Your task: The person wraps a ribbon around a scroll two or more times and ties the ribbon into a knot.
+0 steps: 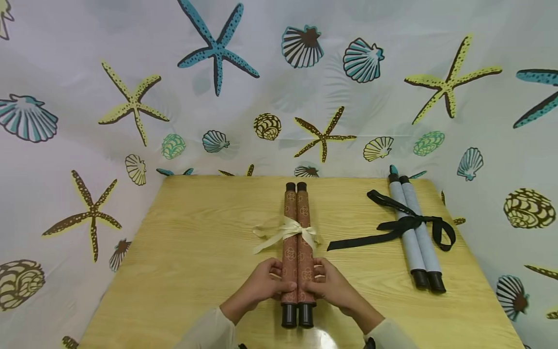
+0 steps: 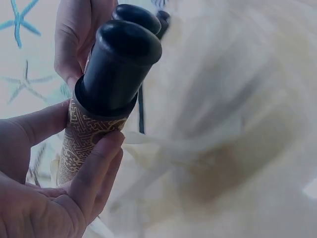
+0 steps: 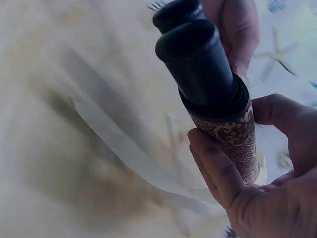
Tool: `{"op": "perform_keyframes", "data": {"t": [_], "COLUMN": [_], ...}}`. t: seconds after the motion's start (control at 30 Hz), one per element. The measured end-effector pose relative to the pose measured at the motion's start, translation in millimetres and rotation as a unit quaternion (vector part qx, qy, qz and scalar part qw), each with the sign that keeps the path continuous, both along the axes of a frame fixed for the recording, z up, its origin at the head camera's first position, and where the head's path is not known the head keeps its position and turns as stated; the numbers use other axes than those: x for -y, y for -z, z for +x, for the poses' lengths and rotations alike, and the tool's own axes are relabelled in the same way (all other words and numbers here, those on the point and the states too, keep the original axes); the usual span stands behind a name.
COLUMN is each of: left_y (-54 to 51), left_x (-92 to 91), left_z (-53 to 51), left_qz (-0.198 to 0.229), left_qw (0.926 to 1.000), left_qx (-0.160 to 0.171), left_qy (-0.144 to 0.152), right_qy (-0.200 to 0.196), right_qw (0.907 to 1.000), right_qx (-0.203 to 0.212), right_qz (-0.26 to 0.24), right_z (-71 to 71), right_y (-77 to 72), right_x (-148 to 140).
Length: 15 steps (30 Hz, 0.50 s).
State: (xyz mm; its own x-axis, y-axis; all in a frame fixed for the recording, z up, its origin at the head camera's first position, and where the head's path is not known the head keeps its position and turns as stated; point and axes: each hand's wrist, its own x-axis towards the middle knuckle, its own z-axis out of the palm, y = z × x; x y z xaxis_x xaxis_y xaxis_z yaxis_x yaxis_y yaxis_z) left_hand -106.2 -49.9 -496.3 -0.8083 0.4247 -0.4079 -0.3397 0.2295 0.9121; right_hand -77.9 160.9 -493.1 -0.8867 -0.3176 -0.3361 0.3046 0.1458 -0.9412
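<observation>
A brown scroll [image 1: 290, 254] with a gold pattern, rolled in from both sides onto two rollers, lies lengthwise in front of me. A cream ribbon [image 1: 292, 229] is tied in a bow around its middle. My left hand [image 1: 263, 281] grips the left roll near its closer end, thumb on top. On the opposite side, my right hand [image 1: 332, 286] grips the right roll the same way. Black roller knobs [image 2: 121, 62] stick out beyond the patterned covering. In the right wrist view, fingers [image 3: 218, 166] wrap under the patterned roll. The wrist views show the scroll raised off the table at this end.
A second scroll [image 1: 429, 249], pale blue-grey with black knobs, lies at the right of the wooden table [image 1: 196, 232]. Its black ribbon [image 1: 362, 241] is tied in a bow and trails left. A white cloth [image 1: 253, 102] with starfish and shell prints surrounds the table's back and sides.
</observation>
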Motion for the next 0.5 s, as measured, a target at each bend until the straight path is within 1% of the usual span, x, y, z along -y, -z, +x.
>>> {"op": "perform_keyframes", "data": {"t": [0.1, 0.2, 0.43, 0.5], "left_y": [-9.3, -17.7, -32.1, -34.5], "left_x": [-27.8, -56.4, -130.3, -151.1], "left_z": [-12.2, -23.5, -46.5, -53.1], "left_qz": [0.010, 0.021, 0.039, 0.041], "left_qw": [0.9996, 0.9989, 0.9971, 0.9960], "left_qx": [-0.018, -0.025, -0.019, -0.024], "left_qy": [0.018, 0.033, 0.062, 0.076], "right_qy": [0.021, 0.037, 0.077, 0.088], "right_qw": [0.9997, 0.9989, 0.9936, 0.9909], "right_qx": [-0.013, -0.018, -0.027, -0.034], "right_qz": [0.009, 0.023, 0.079, 0.096], "right_z": [-3.1, -7.3, -12.5, -13.2], "right_y": [-12.6, -23.2, -45.5, -49.8], "right_x": [-26.2, -53.7, -117.8, -136.0]}}
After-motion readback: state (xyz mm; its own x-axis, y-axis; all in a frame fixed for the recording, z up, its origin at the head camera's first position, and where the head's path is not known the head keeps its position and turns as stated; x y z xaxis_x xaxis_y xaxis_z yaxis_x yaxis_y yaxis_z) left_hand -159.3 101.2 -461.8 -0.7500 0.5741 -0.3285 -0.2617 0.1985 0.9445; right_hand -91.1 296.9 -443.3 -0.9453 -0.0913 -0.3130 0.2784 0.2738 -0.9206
